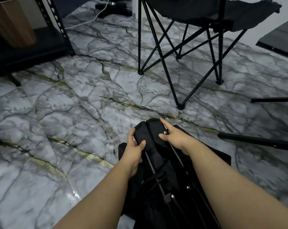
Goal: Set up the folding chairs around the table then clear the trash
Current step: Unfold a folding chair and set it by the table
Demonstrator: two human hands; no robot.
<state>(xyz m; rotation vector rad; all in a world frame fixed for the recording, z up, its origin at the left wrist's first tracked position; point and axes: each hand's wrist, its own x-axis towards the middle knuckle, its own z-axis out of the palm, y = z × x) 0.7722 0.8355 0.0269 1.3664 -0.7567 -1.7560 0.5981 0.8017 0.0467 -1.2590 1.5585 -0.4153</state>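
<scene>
Fingers [131, 133] of left hand [134, 148] and right hand [176, 138] curled round folded chair [154, 128] top (forearms outstretched).

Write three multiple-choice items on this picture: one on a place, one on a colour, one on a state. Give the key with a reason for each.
1. Where does the open chair stand?
A. On the marble floor, beyond the hands
B. Lying on a bed
C. Hung on a wall

2. What colour is the fabric of the folded chair?
A. Red
B. Black
C. White

3. What state is the chair in the hands?
A. Fully open
B. In pieces
C. Folded together

Key:
1 A, its feet rest on the floor ahead.
2 B, the bundle is black.
3 C, the left hand and right hand grip its bunched fabric, with its poles close together.
</scene>
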